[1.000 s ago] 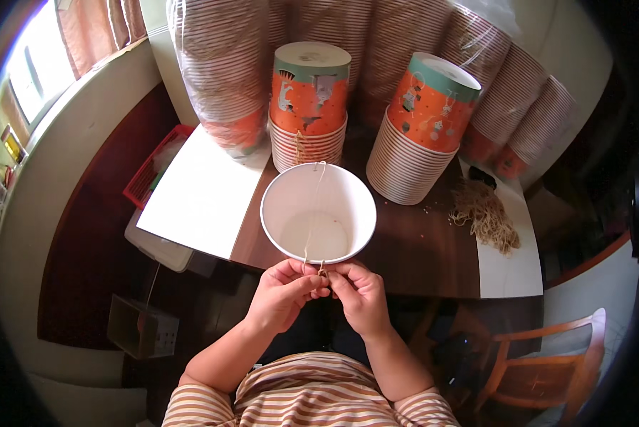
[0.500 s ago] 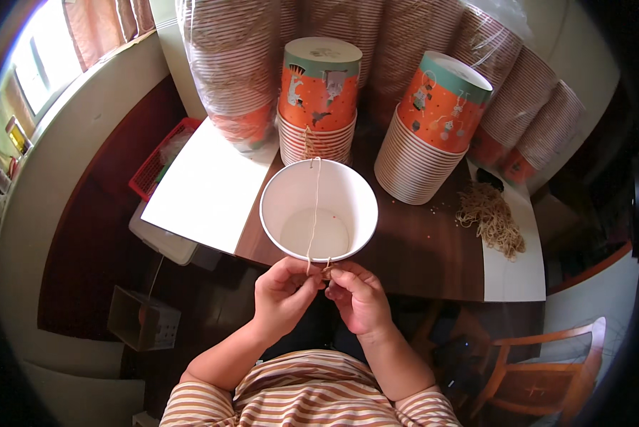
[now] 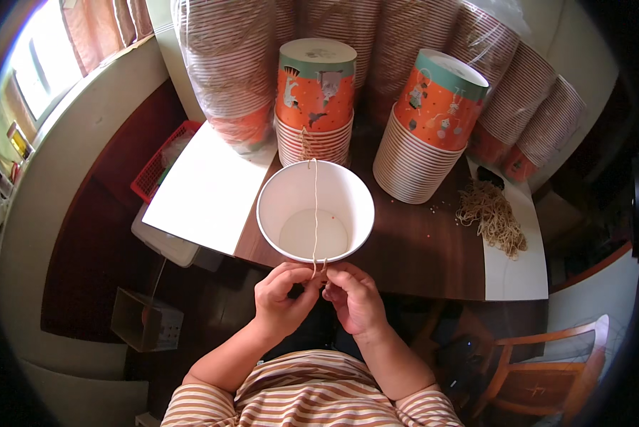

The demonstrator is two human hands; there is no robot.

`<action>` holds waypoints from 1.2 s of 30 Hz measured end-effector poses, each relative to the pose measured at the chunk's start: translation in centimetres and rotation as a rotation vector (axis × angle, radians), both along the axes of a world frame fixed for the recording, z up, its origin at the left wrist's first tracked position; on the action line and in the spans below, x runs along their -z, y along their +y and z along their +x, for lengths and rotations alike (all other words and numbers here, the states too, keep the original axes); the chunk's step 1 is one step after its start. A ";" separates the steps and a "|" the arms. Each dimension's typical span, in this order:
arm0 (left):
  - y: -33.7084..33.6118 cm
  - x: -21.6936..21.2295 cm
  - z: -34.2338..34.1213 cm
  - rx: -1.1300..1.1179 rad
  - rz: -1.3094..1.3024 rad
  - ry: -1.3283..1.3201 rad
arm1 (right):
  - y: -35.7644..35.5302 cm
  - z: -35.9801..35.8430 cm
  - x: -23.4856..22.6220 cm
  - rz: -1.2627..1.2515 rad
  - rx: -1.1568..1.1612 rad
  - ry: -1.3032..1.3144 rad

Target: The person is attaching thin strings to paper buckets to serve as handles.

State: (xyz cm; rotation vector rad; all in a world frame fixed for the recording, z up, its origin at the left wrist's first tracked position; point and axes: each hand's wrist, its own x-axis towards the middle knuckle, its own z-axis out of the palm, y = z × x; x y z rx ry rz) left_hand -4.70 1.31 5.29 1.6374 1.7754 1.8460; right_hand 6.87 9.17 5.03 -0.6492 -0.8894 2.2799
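Observation:
A white-lined paper bucket point(image 3: 269, 206) stands on the brown table with its mouth facing me. Across that mouth runs a thin tan string point(image 3: 316, 206), from the far rim to the near rim. At the near rim my left hand point(image 3: 285, 297) pinches the string between thumb and fingers. Close beside it my right hand point(image 3: 355, 295) is closed on the short string end by the rim. The fingertips nearly meet just below the rim. Whether a knot lies between them is too small to tell.
Two stacks of upturned orange and green buckets, a left stack point(image 3: 316, 99) and a right stack point(image 3: 430, 121), stand behind. Plastic-wrapped stacks point(image 3: 227, 64) line the back. A tangled string bundle point(image 3: 491, 217) lies at the right. A wooden chair point(image 3: 547, 370) stands lower right, a red basket point(image 3: 148, 178) at left.
The string across the mouth now runs straighter, and its near end has shifted slightly right. My hands stay by the near rim, with the fingers slightly repositioned.

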 end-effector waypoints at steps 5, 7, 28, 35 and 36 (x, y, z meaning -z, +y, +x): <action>-0.4 0.2 0.3 0.164 -0.090 -0.462 | 0.7 -0.1 0.8 0.076 0.038 -0.018; -0.5 0.2 0.4 0.240 -0.072 -0.660 | 0.6 -0.3 0.3 0.101 0.018 -0.038; -0.3 -0.8 0.7 0.209 -0.111 -0.669 | 0.6 -0.1 0.0 0.423 0.050 -0.089; 0.2 -0.3 0.3 0.124 -0.174 -0.599 | 0.8 0.0 0.5 0.641 0.121 -0.186; 0.1 -0.3 0.2 0.120 -0.182 -0.582 | 0.8 0.1 0.4 0.640 0.120 -0.185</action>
